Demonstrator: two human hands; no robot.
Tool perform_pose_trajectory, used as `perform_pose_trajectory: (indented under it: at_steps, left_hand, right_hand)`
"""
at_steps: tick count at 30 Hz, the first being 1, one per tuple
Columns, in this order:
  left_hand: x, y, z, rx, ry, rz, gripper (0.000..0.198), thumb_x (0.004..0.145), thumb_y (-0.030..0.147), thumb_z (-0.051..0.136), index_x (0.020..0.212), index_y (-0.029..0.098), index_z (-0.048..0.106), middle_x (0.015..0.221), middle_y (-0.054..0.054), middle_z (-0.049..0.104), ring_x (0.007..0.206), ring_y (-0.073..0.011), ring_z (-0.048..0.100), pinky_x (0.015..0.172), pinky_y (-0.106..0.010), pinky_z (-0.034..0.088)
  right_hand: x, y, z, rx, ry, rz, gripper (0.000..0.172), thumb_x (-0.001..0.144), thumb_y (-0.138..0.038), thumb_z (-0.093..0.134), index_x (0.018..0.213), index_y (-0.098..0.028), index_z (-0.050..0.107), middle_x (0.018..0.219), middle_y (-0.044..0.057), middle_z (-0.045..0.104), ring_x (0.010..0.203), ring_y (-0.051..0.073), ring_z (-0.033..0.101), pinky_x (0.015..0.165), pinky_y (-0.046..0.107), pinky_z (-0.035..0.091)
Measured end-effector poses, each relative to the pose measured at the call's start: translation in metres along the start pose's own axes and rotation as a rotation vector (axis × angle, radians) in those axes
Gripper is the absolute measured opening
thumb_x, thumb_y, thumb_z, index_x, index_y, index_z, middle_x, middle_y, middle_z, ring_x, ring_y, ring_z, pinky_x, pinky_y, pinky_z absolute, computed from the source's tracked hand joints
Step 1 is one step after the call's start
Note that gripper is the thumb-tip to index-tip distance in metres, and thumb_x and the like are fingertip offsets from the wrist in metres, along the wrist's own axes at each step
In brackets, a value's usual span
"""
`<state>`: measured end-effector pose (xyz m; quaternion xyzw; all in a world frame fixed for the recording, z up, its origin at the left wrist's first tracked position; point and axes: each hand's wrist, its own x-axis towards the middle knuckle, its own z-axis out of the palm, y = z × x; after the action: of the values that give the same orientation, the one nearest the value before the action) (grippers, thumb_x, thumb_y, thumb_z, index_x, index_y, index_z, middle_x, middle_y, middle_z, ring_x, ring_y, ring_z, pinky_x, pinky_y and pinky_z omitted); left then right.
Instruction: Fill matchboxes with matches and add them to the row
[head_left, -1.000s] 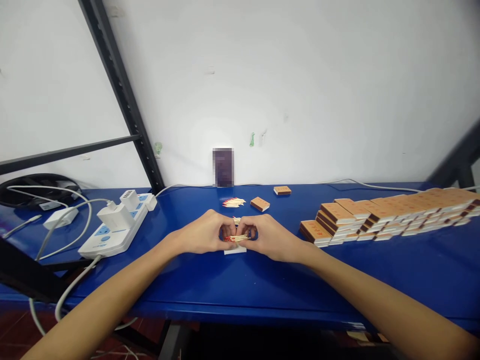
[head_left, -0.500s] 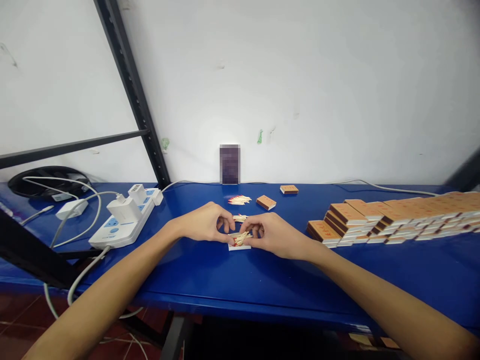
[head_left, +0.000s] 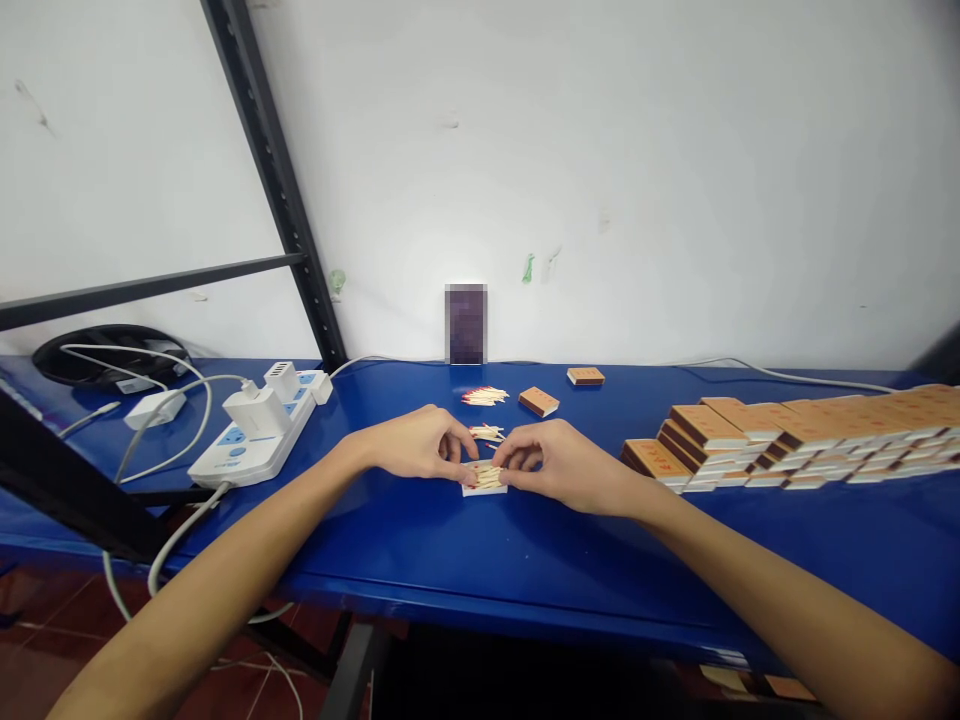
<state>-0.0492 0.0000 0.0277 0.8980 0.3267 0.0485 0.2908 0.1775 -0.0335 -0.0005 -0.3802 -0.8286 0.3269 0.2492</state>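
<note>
A small white matchbox tray (head_left: pixel 486 491) lies on the blue table, with a bundle of red-tipped matches (head_left: pixel 489 477) in it. My left hand (head_left: pixel 424 443) is at the tray's left end, fingers curled, thumb against the match heads. From the right, my right hand (head_left: pixel 559 462) holds the other ends of the matches with bent thumb and fingers. Just beyond the fingers lies a small heap of loose matches (head_left: pixel 486 433). Farther back is a second match pile (head_left: pixel 485 396). The tray's ends are partly hidden by my fingers.
Two closed matchboxes, a nearer one (head_left: pixel 539 402) and a farther one (head_left: pixel 585 376), lie behind my right hand. Stacked matchboxes (head_left: pixel 817 432) line the right side. A white power strip (head_left: pixel 251 447) with cables sits left, near a black shelf post (head_left: pixel 289 190). A blurred dark rectangle (head_left: pixel 466 325) stands at the wall.
The matches lie flatter and more evenly in the tray, between my hands. Both hands stay at its ends. The whole view has shifted slightly.
</note>
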Motion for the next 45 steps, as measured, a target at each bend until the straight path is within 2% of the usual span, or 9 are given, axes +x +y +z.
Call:
perform_pose_trajectory:
  at_steps: [7,10,15,19,24,28,34,40,45]
  left_hand:
    - [0.002,-0.001,0.002,-0.035,0.019,0.007,0.032,0.082,0.043,0.067,0.095,0.015,0.074,0.066,-0.003,0.069,0.058,-0.0108,0.06,0.053,-0.019,0.041]
    - [0.0,-0.003,0.0,-0.069,-0.021,-0.017,0.037,0.077,0.046,0.071,0.097,0.015,0.074,0.068,-0.003,0.069,0.059,-0.0116,0.06,0.053,-0.019,0.041]
    - [-0.001,-0.01,-0.005,-0.178,-0.117,-0.047,0.048,0.071,0.042,0.077,0.111,0.016,0.069,0.076,-0.004,0.071,0.065,-0.0139,0.063,0.059,-0.022,0.045]
    - [0.0,-0.014,-0.006,-0.232,-0.142,-0.046,0.049,0.07,0.037,0.079,0.112,0.015,0.067,0.078,-0.004,0.071,0.067,-0.0135,0.063,0.064,-0.024,0.048]
    - [0.002,-0.02,-0.005,-0.257,-0.143,-0.036,0.042,0.071,0.037,0.078,0.106,0.014,0.07,0.076,-0.004,0.071,0.067,-0.013,0.062,0.064,-0.023,0.047]
    - [0.005,-0.022,-0.002,-0.229,-0.126,-0.01,0.04,0.073,0.041,0.076,0.102,0.014,0.072,0.075,-0.004,0.07,0.064,-0.0121,0.06,0.059,-0.021,0.044]
    - [0.004,-0.015,-0.001,-0.178,-0.08,-0.034,0.04,0.075,0.046,0.073,0.101,0.015,0.073,0.072,-0.003,0.069,0.06,-0.0108,0.057,0.053,-0.019,0.039]
    - [0.007,-0.011,0.005,-0.091,0.014,-0.019,0.038,0.083,0.048,0.064,0.092,0.013,0.073,0.069,-0.004,0.069,0.058,-0.01,0.055,0.052,-0.019,0.038]
    - [0.011,-0.011,0.012,-0.044,0.088,0.004,0.04,0.085,0.051,0.059,0.086,0.013,0.072,0.064,-0.002,0.065,0.055,-0.0092,0.051,0.051,-0.019,0.036]
  right_hand:
    - [0.004,0.001,0.007,-0.064,0.024,-0.038,0.013,0.082,-0.027,0.062,0.083,-0.017,0.071,0.074,0.003,0.068,0.064,0.014,0.059,0.061,0.026,0.047]
    - [0.003,0.001,0.008,-0.038,0.041,-0.05,0.013,0.083,-0.029,0.063,0.085,-0.018,0.07,0.074,0.002,0.068,0.064,0.014,0.059,0.061,0.026,0.047]
    - [-0.003,0.0,-0.002,-0.015,0.088,-0.034,0.018,0.08,-0.032,0.066,0.091,-0.018,0.069,0.082,0.003,0.07,0.069,0.015,0.062,0.064,0.028,0.049]
    - [-0.007,0.0,-0.009,-0.045,0.019,-0.022,0.017,0.079,-0.031,0.066,0.09,-0.018,0.069,0.08,0.003,0.07,0.069,0.015,0.061,0.065,0.028,0.049]
    - [-0.007,0.001,-0.006,-0.02,-0.054,0.006,0.014,0.08,-0.028,0.064,0.085,-0.017,0.071,0.077,0.003,0.069,0.068,0.015,0.061,0.065,0.028,0.048]
    - [-0.004,0.003,-0.001,-0.026,-0.034,-0.004,0.015,0.082,-0.028,0.062,0.084,-0.017,0.071,0.076,0.003,0.069,0.068,0.015,0.06,0.064,0.027,0.047]
    - [-0.002,0.004,0.001,0.004,-0.029,-0.027,0.015,0.083,-0.031,0.061,0.083,-0.017,0.069,0.073,0.001,0.066,0.065,0.013,0.057,0.062,0.026,0.045]
    - [-0.002,0.003,-0.003,-0.014,0.077,0.019,0.02,0.087,-0.035,0.056,0.086,-0.018,0.066,0.076,0.002,0.066,0.068,0.014,0.058,0.064,0.027,0.045]
    - [-0.001,0.007,0.0,-0.047,0.046,0.023,0.021,0.088,-0.036,0.055,0.086,-0.018,0.066,0.075,0.002,0.066,0.068,0.014,0.058,0.064,0.027,0.045]
